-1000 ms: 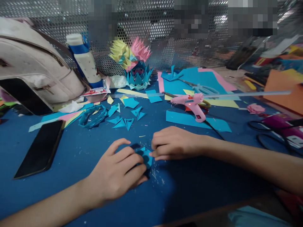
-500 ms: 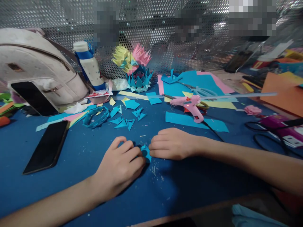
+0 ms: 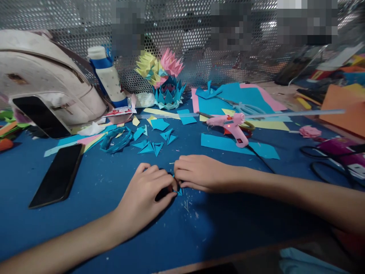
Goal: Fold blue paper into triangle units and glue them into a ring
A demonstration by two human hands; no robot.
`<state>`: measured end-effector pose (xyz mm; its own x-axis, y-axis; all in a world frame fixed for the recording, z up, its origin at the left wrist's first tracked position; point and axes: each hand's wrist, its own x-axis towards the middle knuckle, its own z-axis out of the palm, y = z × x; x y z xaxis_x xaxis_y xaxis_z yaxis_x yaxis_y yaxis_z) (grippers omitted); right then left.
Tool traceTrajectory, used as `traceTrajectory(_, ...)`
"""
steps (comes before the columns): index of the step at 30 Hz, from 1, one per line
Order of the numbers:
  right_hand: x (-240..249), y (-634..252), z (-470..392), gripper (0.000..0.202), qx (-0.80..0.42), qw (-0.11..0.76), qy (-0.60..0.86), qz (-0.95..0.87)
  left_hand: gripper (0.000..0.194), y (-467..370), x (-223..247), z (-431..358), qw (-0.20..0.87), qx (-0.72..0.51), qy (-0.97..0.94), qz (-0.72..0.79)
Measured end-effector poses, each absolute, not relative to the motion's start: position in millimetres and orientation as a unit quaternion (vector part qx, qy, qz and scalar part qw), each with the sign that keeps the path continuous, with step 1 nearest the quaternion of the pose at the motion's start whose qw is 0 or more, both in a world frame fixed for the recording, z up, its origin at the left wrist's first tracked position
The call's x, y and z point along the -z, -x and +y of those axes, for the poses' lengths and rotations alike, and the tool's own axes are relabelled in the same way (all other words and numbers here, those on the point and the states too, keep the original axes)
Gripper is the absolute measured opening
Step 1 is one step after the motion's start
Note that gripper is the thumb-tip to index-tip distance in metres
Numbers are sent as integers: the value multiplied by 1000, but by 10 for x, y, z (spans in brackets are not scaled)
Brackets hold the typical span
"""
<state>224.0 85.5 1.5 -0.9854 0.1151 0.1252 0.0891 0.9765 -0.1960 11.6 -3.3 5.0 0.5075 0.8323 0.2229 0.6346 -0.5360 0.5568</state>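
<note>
A small piece of blue paper lies on the blue table between my hands, mostly hidden under the fingers. My left hand pinches it from the left with curled fingers. From the right, the bent fingertips of my right hand press on the same paper, touching the left fingers. Just beyond sit several folded blue paper triangles and a coiled blue paper strip. A flat blue paper strip lies past my right hand, with a pink glue gun above it, its light glowing.
Two phones are at left, one lying flat, one leaning on a pale backpack. A bottle, folded paper flowers and scissors stand or lie at the back. Black cables loop at right, near an orange sheet.
My right hand has shifted slightly left against my left fingers. Less of the blue paper shows between them now, and it looks folded smaller. The view has turned a little.
</note>
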Motion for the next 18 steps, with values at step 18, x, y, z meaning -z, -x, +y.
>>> traceTrajectory(18,-82,-2430,954,37,-31,135,-21,-990,23,29,43,-50,30,-213,-919,330)
